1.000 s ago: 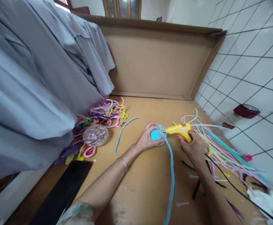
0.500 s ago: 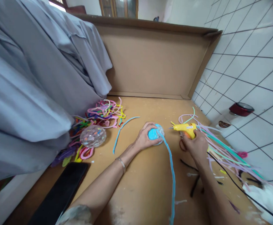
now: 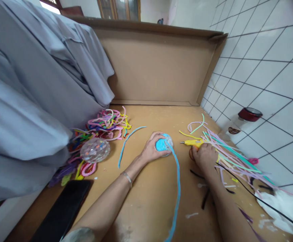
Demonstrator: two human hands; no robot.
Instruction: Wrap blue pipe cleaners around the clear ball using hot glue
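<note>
My left hand (image 3: 153, 148) is wrapped round a clear ball partly covered in coils of blue pipe cleaner (image 3: 160, 145), holding it on the table. From the ball, a long blue pipe cleaner strand (image 3: 178, 181) runs down toward the near edge. To the right, my right hand (image 3: 207, 155) grips a yellow glue gun (image 3: 194, 143) low over the table, its nozzle pointing left at the ball with a gap between them. The hand covers most of the gun's handle. An orange scissors-like handle (image 3: 191, 153) shows partly beneath that hand.
Left of the ball lie a loose blue pipe cleaner (image 3: 123, 145), a clear faceted ball (image 3: 95, 150), a tangle of coloured pipe cleaners (image 3: 106, 124) and a black phone (image 3: 63, 211). Pastel pipe cleaners (image 3: 237, 158), a black cord (image 3: 249, 193) and a red-lidded jar (image 3: 247, 117) are right.
My right hand has lowered the glue gun toward the table, so its body lies flatter under my fingers. My left hand keeps its hold on the ball. The whole view has shifted slightly.
</note>
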